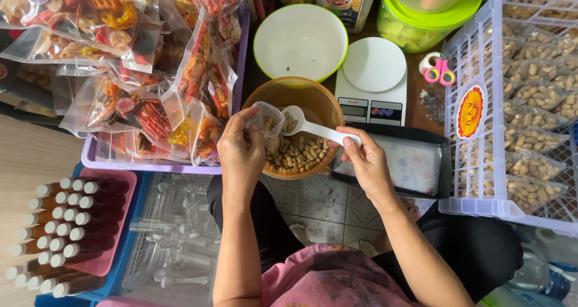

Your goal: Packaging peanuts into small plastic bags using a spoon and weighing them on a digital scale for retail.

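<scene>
My left hand (239, 152) holds a small clear plastic bag (267, 119) open over an orange-brown bowl (272, 94) of peanuts (296, 155). My right hand (365, 158) grips the handle of a white plastic spoon (308, 124). The spoon's scoop carries a few peanuts and sits at the mouth of the bag. Both hands hover over the bowl's near half.
A white kitchen scale (373, 81) and a white-and-green bowl (300, 40) stand behind the peanut bowl. A black tray (446, 170) lies to the right, next to a white crate (475, 60) of bagged peanuts. Bagged colourful snacks (138, 72) and capped bottles (57, 235) are on the left. Pink scissors (441, 71) lie nearby.
</scene>
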